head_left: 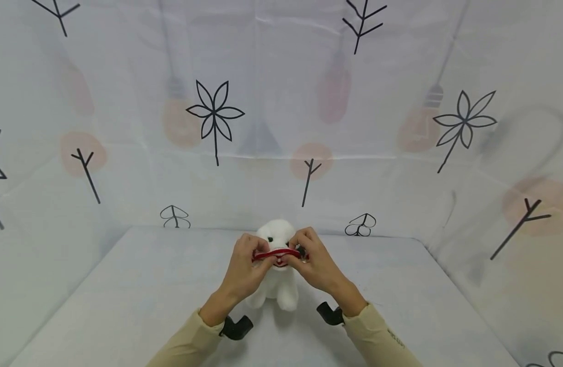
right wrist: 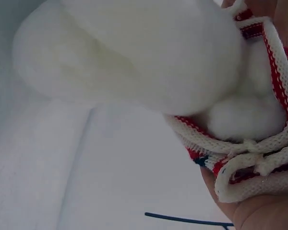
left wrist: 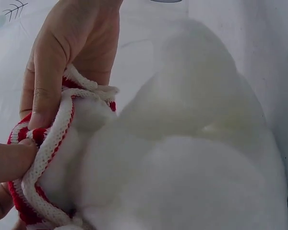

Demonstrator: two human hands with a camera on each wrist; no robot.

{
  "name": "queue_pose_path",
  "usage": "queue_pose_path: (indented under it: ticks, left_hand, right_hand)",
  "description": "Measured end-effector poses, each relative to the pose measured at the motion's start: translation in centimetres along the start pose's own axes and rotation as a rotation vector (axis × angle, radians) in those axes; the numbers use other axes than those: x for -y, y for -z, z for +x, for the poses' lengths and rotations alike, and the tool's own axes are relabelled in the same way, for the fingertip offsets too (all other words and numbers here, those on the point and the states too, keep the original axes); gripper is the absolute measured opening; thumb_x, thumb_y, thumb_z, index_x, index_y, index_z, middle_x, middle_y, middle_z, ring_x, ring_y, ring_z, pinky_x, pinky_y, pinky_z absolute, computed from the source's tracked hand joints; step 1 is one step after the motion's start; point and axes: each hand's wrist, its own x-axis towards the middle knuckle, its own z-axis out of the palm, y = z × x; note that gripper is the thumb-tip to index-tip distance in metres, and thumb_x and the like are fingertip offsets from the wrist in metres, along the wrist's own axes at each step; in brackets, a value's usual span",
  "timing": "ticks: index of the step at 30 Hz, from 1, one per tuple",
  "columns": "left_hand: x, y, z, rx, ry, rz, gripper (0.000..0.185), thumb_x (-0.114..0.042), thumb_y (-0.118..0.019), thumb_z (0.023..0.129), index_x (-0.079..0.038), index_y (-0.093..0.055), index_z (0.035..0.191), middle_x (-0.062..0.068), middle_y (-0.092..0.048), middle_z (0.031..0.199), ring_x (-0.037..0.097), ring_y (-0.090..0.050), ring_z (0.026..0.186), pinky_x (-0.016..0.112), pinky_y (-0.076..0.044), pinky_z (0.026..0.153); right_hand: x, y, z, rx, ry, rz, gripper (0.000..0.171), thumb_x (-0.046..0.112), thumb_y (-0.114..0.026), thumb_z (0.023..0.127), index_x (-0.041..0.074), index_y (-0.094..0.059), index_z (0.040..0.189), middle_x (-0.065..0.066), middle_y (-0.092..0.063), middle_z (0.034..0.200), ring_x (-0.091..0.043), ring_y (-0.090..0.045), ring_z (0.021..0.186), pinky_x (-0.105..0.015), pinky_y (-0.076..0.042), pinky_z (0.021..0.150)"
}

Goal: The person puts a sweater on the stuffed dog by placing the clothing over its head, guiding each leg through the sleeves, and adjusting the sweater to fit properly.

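Head view: both hands stretch a knitted band over a plush toy.
Left hand [head_left: 245, 267] and right hand [head_left: 315, 262] pinch the red-and-white band [head_left: 277, 253] at the white plush toy's [head_left: 278, 285] face; uneven pulling could topple it.

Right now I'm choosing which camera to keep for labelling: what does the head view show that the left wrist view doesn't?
Only the head view shows both hands together, left hand and right hand, the plush toy's face and legs, the table and the patterned backdrop. Only the left wrist view shows the knit texture of the red and white garment and the fingers pinching its edge. Both show the left hand's grip on the garment against the white toy.
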Motion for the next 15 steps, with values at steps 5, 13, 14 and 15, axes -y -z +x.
queue_pose_path:
  ticks: [5,13,14,15]
  left_hand:
    - [0.0,0.0,-0.1,0.017,0.034,-0.016,0.026,-0.006,-0.079,0.075,-0.013,-0.055,0.081,0.003,-0.047,0.090,0.014,-0.046,0.080,0.027,-0.045,0.065]
    - [0.0,0.1,-0.1,0.004,0.053,-0.009,0.024,-0.007,-0.080,0.074,-0.014,-0.058,0.080,0.003,-0.050,0.095,0.014,-0.048,0.078,0.027,-0.046,0.064]
    - [0.0,0.1,-0.1,0.001,0.052,-0.008,0.024,-0.007,-0.080,0.074,-0.014,-0.059,0.080,0.003,-0.050,0.095,0.014,-0.048,0.079,0.027,-0.046,0.064]
    - [0.1,0.1,-0.1,-0.001,0.052,-0.004,0.023,-0.006,-0.080,0.074,-0.014,-0.059,0.080,0.003,-0.051,0.095,0.014,-0.049,0.079,0.027,-0.046,0.064]
  right_hand:
    - [-0.6,-0.1,-0.1,0.003,0.054,0.014,0.020,0.022,-0.073,0.084,0.021,-0.054,0.091,0.003,-0.047,0.106,-0.013,-0.045,0.083,-0.025,-0.044,0.065]
    - [-1.0,-0.4,0.0,-0.026,0.121,-0.026,0.021,0.014,-0.074,0.083,0.016,-0.055,0.094,-0.001,-0.052,0.113,-0.014,-0.051,0.090,-0.025,-0.048,0.068]
    - [-1.0,-0.5,0.0,-0.029,0.127,-0.035,0.022,0.013,-0.073,0.084,0.015,-0.055,0.094,-0.001,-0.052,0.114,-0.014,-0.051,0.091,-0.025,-0.048,0.068]
    - [-1.1,-0.7,0.0,-0.033,0.136,-0.046,0.022,0.012,-0.073,0.084,0.015,-0.054,0.094,-0.002,-0.052,0.114,-0.014,-0.051,0.092,-0.025,-0.048,0.069]
